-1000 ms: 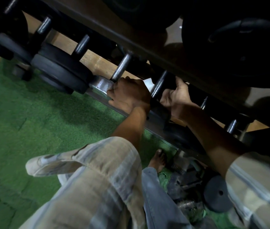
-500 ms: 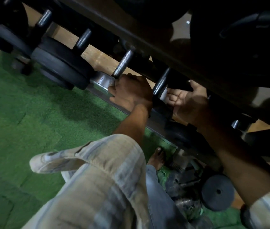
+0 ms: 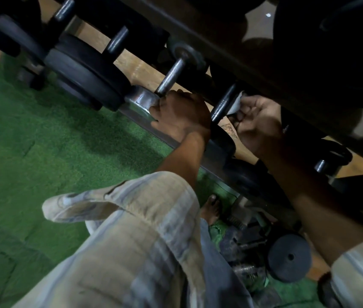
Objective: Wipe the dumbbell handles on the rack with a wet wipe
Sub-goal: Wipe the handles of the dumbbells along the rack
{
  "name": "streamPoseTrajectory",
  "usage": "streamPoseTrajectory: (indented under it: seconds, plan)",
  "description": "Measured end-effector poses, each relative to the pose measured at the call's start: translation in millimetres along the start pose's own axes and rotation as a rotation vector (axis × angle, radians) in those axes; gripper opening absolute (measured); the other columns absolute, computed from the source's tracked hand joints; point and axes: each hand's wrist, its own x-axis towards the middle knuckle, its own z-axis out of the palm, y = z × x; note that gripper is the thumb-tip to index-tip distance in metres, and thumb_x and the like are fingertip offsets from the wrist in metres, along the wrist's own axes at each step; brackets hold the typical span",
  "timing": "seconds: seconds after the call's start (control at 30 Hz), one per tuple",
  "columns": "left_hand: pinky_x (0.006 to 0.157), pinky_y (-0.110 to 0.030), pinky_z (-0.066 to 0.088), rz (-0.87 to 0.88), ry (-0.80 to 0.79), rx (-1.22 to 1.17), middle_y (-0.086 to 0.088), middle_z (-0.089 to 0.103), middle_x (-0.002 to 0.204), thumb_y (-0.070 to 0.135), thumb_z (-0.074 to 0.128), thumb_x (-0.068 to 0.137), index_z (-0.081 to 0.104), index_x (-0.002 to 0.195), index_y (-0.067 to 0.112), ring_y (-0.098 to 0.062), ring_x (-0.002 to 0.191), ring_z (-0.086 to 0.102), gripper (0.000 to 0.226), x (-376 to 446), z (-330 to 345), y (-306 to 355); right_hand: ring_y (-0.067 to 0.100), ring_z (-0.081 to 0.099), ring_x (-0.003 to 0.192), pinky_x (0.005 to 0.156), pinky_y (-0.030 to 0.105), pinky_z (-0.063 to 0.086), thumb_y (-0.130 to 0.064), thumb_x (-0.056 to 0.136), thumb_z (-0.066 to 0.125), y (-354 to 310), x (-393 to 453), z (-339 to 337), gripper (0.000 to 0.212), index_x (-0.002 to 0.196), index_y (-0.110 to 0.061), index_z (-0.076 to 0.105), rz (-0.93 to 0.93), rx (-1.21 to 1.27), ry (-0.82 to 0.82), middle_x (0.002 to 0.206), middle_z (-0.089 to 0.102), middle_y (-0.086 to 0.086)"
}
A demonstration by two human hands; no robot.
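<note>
Head view, low and tilted, looking along the lower tier of the dumbbell rack (image 3: 145, 121).

My left hand (image 3: 179, 115) is curled over the rack's front rail, beside the bright steel end of one dumbbell. It holds no wipe and looks like a brace. Just above its knuckles the knurled handle (image 3: 171, 76) of that dumbbell rises free.

My right hand (image 3: 257, 121) is just right of the next dumbbell's dark handle (image 3: 225, 102). The fingers are curled and pinch a white wet wipe (image 3: 236, 104), which sits against the handle's right flank. I cannot tell whether the wipe wraps round the bar or only touches it on one side.

Key relation: both handles run on a slant, from lower left near the rail to upper right under the dark upper shelf (image 3: 231, 50). The dark handle lies between my two hands, touching or nearly touching the wipe, so the right hand is the nearer, working hand. My judgement: the stroke must follow that slanted axis, up toward the shelf and back. Clearance under the shelf looks tight.

Further handles (image 3: 118, 40) sit left along the rack, well apart from the wipe. Green turf (image 3: 42, 141) lies below, and loose black weight plates (image 3: 289, 256) lie by my foot.
</note>
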Motion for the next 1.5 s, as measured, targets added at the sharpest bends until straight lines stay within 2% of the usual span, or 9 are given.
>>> streamPoseTrajectory:
  seconds: [0.3,0.43,0.57,0.8,1.03,1.17,1.23,1.4,1.5]
  plan:
    - [0.095,-0.045,0.039,0.037,-0.055,0.001,-0.004,0.070,0.114,0.041,0.046,0.094,0.073,0.103,0.019,-0.027,0.125,0.047,0.035,3.2,0.8,2.5,-0.002,0.046,0.135,0.114,0.020,0.035,0.007,0.082,0.041,11.9,5.2,-28.1,0.064,0.141,-0.012,0.056,-0.780,-1.227,-0.225,0.146,0.049,-0.009]
    - [0.094,-0.043,0.037,0.035,-0.052,0.010,-0.004,0.071,0.112,0.040,0.043,0.095,0.073,0.101,0.019,-0.026,0.123,0.047,0.037,3.9,2.5,1.0,0.021,0.049,0.138,0.113,0.035,0.042,-0.021,0.079,0.035,-15.0,20.4,-25.1,0.076,0.155,-0.023,0.040,-0.723,-1.739,-0.151,0.156,0.047,0.003]
    - [0.093,-0.043,0.035,0.036,-0.047,0.003,-0.003,0.071,0.113,0.040,0.043,0.094,0.073,0.102,0.020,-0.025,0.123,0.047,0.037,4.6,3.9,-0.4,0.020,0.050,0.136,0.106,0.003,0.021,-0.014,0.094,0.049,-21.1,27.8,-5.8,0.057,0.151,-0.018,0.047,-0.655,-1.823,-0.289,0.153,0.050,0.002]
    - [0.086,-0.041,0.033,0.054,-0.020,0.010,-0.002,0.070,0.110,0.040,0.045,0.092,0.073,0.101,0.020,-0.026,0.118,0.049,0.035,4.4,4.0,0.2,0.030,0.057,0.126,0.099,0.037,0.045,-0.022,0.098,0.048,-20.8,41.9,13.2,0.049,0.145,-0.035,0.046,-0.517,-1.950,-0.246,0.147,0.052,0.001]
    - [0.090,-0.043,0.036,0.049,-0.033,0.003,-0.003,0.070,0.112,0.040,0.045,0.093,0.072,0.101,0.021,-0.026,0.122,0.048,0.035,5.9,5.2,-0.4,0.025,0.057,0.128,0.074,0.034,0.052,0.004,0.069,0.056,-12.7,16.9,-22.1,0.108,0.161,-0.034,0.016,-0.690,-1.860,-0.288,0.166,0.009,-0.026]
    - [0.090,-0.043,0.037,0.066,-0.043,0.012,-0.003,0.070,0.113,0.042,0.044,0.092,0.071,0.100,0.022,-0.027,0.122,0.048,0.034,5.5,5.4,-1.3,0.039,0.068,0.103,0.080,0.050,0.059,-0.010,0.071,0.049,-14.5,28.1,-28.3,0.065,0.133,-0.025,0.057,-0.654,-1.828,-0.453,0.125,0.067,0.011]
    - [0.089,-0.043,0.037,0.078,-0.056,0.038,-0.003,0.070,0.113,0.042,0.046,0.091,0.072,0.101,0.022,-0.028,0.122,0.048,0.034,6.1,4.8,-2.0,0.027,0.071,0.092,0.077,0.044,0.059,-0.020,0.074,0.043,-15.3,23.5,-26.5,0.051,0.120,-0.025,0.063,-0.572,-1.854,-0.577,0.102,0.073,0.003]
    - [0.089,-0.043,0.037,0.077,-0.071,0.059,-0.001,0.070,0.113,0.044,0.044,0.093,0.073,0.100,0.023,-0.027,0.122,0.047,0.037,7.0,4.1,-0.9,0.013,0.062,0.119,0.094,0.030,0.053,-0.010,0.084,0.052,-23.3,14.1,-24.0,0.057,0.139,-0.024,0.057,-0.601,-1.816,-0.516,0.139,0.059,-0.007]
    - [0.089,-0.043,0.037,0.069,-0.067,0.066,-0.002,0.071,0.112,0.042,0.043,0.093,0.074,0.101,0.021,-0.027,0.122,0.047,0.038,7.1,5.4,-0.7,0.016,0.042,0.145,0.099,0.031,0.049,0.012,0.074,0.054,-33.2,22.2,-20.3,0.100,0.158,-0.036,0.027,-0.617,-1.886,-0.391,0.162,0.023,-0.023]
